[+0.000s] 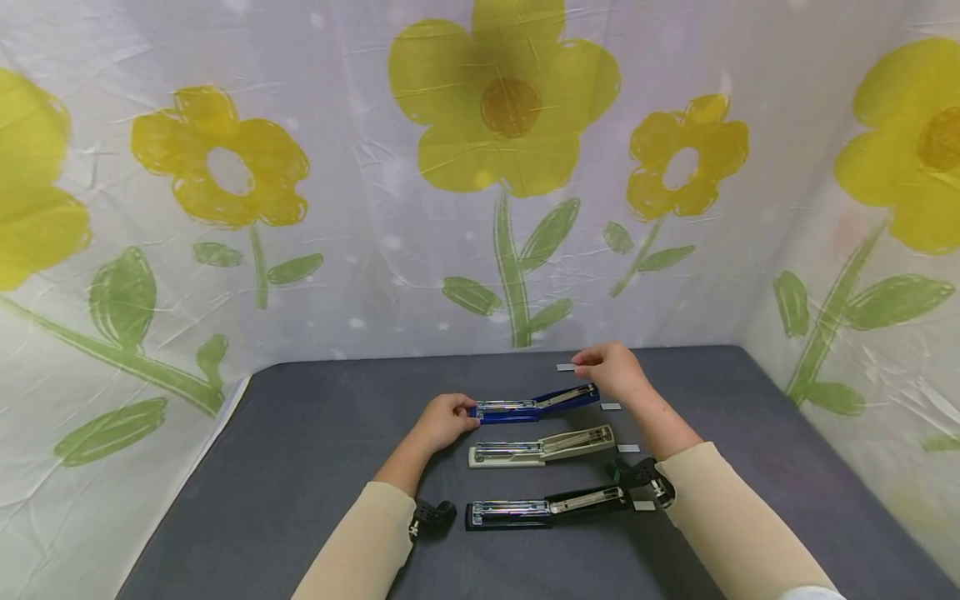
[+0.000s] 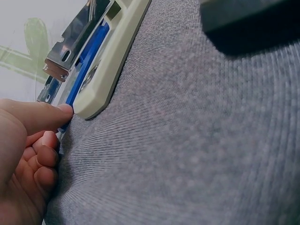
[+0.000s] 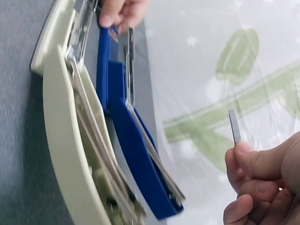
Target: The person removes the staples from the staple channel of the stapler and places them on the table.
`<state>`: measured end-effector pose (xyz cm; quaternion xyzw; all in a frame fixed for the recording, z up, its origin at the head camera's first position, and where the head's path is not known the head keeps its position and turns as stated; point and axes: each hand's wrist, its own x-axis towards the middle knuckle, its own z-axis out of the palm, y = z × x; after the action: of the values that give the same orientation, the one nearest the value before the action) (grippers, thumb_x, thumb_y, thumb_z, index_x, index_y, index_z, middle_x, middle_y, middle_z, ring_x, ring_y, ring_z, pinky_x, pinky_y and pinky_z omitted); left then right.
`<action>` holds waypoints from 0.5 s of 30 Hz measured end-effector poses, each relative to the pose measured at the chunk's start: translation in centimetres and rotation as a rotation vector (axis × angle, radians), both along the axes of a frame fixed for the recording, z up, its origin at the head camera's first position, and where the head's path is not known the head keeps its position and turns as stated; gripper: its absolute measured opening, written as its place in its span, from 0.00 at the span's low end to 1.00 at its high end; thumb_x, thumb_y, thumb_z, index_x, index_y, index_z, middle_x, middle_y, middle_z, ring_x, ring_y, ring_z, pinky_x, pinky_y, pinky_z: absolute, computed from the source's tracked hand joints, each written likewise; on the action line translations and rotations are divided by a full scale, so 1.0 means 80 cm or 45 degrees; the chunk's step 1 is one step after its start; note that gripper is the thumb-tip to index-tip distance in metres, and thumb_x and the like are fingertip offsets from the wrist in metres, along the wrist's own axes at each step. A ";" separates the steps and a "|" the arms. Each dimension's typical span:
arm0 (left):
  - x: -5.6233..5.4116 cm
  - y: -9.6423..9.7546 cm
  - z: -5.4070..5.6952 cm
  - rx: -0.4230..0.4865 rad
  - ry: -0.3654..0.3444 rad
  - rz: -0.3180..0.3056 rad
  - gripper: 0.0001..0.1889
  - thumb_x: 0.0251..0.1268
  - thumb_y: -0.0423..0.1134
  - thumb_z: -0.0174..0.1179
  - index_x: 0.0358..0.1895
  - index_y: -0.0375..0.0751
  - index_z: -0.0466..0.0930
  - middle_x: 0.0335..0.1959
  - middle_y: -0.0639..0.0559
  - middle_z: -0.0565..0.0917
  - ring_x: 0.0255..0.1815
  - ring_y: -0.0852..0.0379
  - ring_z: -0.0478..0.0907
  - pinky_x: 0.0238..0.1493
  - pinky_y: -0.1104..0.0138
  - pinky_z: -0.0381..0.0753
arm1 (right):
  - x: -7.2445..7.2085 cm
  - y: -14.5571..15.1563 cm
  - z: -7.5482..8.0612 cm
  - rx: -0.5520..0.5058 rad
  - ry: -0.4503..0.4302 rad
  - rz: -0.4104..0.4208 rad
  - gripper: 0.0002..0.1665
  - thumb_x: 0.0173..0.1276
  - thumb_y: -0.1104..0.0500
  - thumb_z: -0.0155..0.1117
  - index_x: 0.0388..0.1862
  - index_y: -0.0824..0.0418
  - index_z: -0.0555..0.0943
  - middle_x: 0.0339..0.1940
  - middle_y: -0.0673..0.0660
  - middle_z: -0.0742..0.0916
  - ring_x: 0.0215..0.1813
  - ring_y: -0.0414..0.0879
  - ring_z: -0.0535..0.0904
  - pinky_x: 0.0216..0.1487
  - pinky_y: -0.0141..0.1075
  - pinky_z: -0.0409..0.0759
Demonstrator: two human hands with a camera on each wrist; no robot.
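Three staplers lie opened out in a column: a blue stapler (image 1: 501, 416) farthest away, a cream stapler (image 1: 506, 460) in the middle, a black stapler (image 1: 510, 525) nearest. My left hand (image 1: 444, 422) holds the left end of the blue stapler, thumb on its base in the left wrist view. Between thumb and fingertips my right hand (image 1: 611, 372) pinches a small grey strip of staples (image 3: 234, 126), raised beyond the blue stapler's right end. In the right wrist view that strip stands upright from the fingers, apart from the staplers.
Three more staple strips lie on the dark grey tabletop (image 1: 337, 467) by the staplers' right ends: one strip (image 1: 611, 407) near the blue, another strip (image 1: 628, 448) near the cream, a third strip (image 1: 644, 506) near the black. A flowered curtain (image 1: 360, 250) borders the table's back and sides.
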<state>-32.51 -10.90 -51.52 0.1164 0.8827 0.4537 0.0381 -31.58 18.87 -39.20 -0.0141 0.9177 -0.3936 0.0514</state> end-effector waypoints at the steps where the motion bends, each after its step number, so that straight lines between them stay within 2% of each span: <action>1: 0.000 0.000 0.000 -0.001 0.001 0.000 0.16 0.65 0.31 0.70 0.54 0.30 0.85 0.21 0.54 0.72 0.23 0.59 0.67 0.31 0.65 0.67 | 0.000 0.004 0.000 0.000 -0.002 -0.001 0.18 0.78 0.62 0.62 0.63 0.67 0.82 0.62 0.68 0.83 0.62 0.63 0.78 0.58 0.55 0.77; 15: -0.001 0.000 -0.001 -0.004 -0.019 0.000 0.17 0.66 0.33 0.70 0.55 0.31 0.85 0.20 0.54 0.71 0.21 0.59 0.65 0.31 0.65 0.66 | 0.002 0.064 0.000 0.105 0.038 -0.029 0.19 0.78 0.63 0.60 0.63 0.70 0.81 0.63 0.72 0.80 0.63 0.68 0.76 0.59 0.58 0.76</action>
<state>-32.56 -10.91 -51.57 0.1131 0.8830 0.4533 0.0448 -31.38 23.98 -39.18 -0.0072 0.9340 -0.3556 0.0336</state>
